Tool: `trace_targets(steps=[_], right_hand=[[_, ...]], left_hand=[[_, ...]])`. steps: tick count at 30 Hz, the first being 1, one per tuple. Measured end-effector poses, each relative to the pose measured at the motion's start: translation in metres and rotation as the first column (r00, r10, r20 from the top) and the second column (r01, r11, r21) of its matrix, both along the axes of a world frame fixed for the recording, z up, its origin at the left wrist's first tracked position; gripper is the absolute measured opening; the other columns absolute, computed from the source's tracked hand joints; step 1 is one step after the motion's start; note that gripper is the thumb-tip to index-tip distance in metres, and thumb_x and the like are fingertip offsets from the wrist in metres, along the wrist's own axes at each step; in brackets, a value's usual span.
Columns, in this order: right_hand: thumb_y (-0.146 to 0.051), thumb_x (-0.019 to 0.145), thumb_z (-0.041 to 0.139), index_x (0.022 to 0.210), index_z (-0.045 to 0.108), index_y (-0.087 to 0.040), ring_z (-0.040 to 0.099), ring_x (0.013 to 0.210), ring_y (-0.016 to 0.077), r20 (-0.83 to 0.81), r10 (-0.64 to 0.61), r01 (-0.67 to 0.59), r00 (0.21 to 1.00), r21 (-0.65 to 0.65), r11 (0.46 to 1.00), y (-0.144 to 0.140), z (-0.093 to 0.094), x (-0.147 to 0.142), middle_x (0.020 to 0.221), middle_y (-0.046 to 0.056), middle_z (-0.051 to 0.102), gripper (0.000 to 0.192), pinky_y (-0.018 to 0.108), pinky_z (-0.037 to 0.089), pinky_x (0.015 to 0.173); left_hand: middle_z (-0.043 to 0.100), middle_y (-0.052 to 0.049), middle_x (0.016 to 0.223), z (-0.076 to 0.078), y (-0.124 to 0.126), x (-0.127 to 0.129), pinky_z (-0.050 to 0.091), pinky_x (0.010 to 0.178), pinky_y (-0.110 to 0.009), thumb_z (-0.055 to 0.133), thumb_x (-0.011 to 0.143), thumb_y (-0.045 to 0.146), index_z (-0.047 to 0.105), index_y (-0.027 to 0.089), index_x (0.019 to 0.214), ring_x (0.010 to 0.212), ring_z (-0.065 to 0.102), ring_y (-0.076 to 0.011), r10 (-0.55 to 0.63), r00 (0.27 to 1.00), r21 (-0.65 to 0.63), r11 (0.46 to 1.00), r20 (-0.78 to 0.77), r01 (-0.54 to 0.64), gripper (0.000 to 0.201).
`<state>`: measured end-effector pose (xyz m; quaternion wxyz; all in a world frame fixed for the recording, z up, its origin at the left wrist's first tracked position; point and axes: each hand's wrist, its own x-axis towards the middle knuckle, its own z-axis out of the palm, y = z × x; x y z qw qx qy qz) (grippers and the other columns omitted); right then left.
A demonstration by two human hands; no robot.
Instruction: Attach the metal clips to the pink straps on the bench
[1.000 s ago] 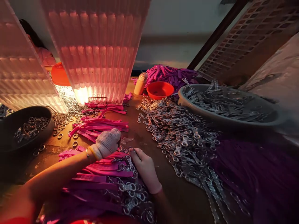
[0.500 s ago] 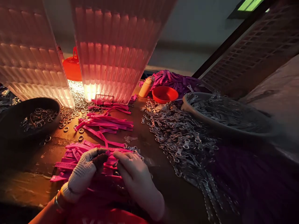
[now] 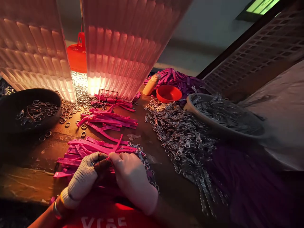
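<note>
My left hand (image 3: pixel 84 177), in a white knitted glove, and my bare right hand (image 3: pixel 131 177) meet at the near edge of the table, fingertips together on a pink strap (image 3: pixel 116 148) whose end curls upward. Both hands rest over a pile of pink straps (image 3: pixel 83 150) with metal clasps on their ends. What the fingers pinch between them is mostly hidden. A second bundle of pink straps (image 3: pixel 108 120) lies farther back.
A heap of metal clasps (image 3: pixel 182 139) spreads across the table's right half, beside a grey basin (image 3: pixel 225 118) of more clasps. A dark bowl of rings (image 3: pixel 30 109) sits left, loose rings (image 3: pixel 71 109) near it. An orange bowl (image 3: pixel 169 93), a bottle (image 3: pixel 152 84) and ribbed translucent panels (image 3: pixel 123 47) stand behind.
Both hands drew back from the strap pile toward my body and came together, fingertips now pinching a pink strap. The view tilted up and shifted left.
</note>
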<state>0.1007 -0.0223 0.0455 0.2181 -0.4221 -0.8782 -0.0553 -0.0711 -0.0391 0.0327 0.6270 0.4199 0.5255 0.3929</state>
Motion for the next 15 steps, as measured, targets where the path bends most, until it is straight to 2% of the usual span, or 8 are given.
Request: trace_targets(steps=[3, 5, 7, 10, 13, 15], right_hand=[[-0.002, 0.086, 0.041, 0.105, 0.060, -0.013, 0.037, 0.058, 0.0196, 0.102, -0.003, -0.006, 0.995, 0.090, 0.996, -0.003, 0.001, -0.001, 0.067, 0.004, 0.053, 0.029, 0.035, 0.017, 0.059], [-0.003, 0.087, 0.041, 0.106, 0.058, -0.013, 0.036, 0.058, 0.0195, 0.083, -0.025, 0.016, 0.996, 0.114, 0.993, -0.004, 0.000, -0.001, 0.066, 0.003, 0.051, 0.028, 0.035, 0.016, 0.059], [-0.005, 0.090, 0.043, 0.108, 0.057, -0.015, 0.037, 0.058, 0.0195, 0.024, -0.055, 0.052, 0.998, 0.116, 0.992, -0.005, -0.001, 0.000, 0.067, 0.002, 0.051, 0.025, 0.035, 0.017, 0.059], [-0.009, 0.090, 0.049, 0.116, 0.053, -0.017, 0.045, 0.064, 0.0199, -0.030, -0.045, 0.046, 0.999, 0.012, 0.999, -0.003, -0.001, 0.001, 0.075, 0.003, 0.058, 0.027, 0.034, 0.023, 0.060], [-0.014, 0.087, 0.057, 0.132, 0.044, -0.013, 0.054, 0.068, 0.0205, -0.014, 0.016, -0.017, 1.000, -0.101, 0.995, 0.001, -0.001, 0.005, 0.083, 0.004, 0.065, 0.046, 0.033, 0.029, 0.061], [-0.015, 0.088, 0.056, 0.131, 0.045, -0.012, 0.054, 0.064, 0.0194, -0.008, 0.039, -0.039, 0.999, -0.121, 0.992, 0.004, -0.002, 0.008, 0.076, 0.002, 0.064, 0.044, 0.033, 0.028, 0.060]], left_hand=[[0.070, -0.006, 0.084, 0.000, -0.005, -0.005, 0.051, 0.074, -0.030, 0.068, 0.078, 0.025, 0.074, 0.019, 0.088, 0.079, 0.061, -0.0207, 0.032, 0.940, 0.260, 0.964, -0.339, 0.061, 0.013], [0.073, -0.007, 0.095, -0.001, -0.005, -0.007, 0.050, 0.088, -0.035, 0.067, 0.072, 0.016, 0.077, 0.021, 0.094, 0.091, 0.063, -0.0256, 0.064, 0.903, 0.356, 0.929, -0.426, 0.102, 0.025], [0.074, -0.007, 0.098, 0.001, 0.000, -0.008, 0.050, 0.089, -0.036, 0.063, 0.074, 0.016, 0.077, 0.021, 0.100, 0.093, 0.064, -0.0262, -0.022, 0.911, 0.324, 0.931, -0.411, 0.168, 0.030], [0.073, -0.006, 0.086, 0.009, 0.009, -0.007, 0.051, 0.073, -0.030, 0.058, 0.087, 0.029, 0.075, 0.015, 0.094, 0.079, 0.062, -0.0210, -0.185, 0.937, 0.160, 0.958, -0.295, 0.239, 0.022], [0.071, -0.005, 0.082, 0.015, 0.014, -0.005, 0.047, 0.066, -0.025, 0.061, 0.089, 0.042, 0.071, 0.013, 0.087, 0.073, 0.058, -0.0173, -0.171, 0.953, 0.116, 0.972, -0.250, 0.205, 0.030], [0.071, -0.004, 0.082, 0.015, 0.014, -0.003, 0.047, 0.067, -0.025, 0.063, 0.088, 0.044, 0.071, 0.014, 0.085, 0.074, 0.057, -0.0166, -0.152, 0.956, 0.128, 0.974, -0.253, 0.189, 0.031]])
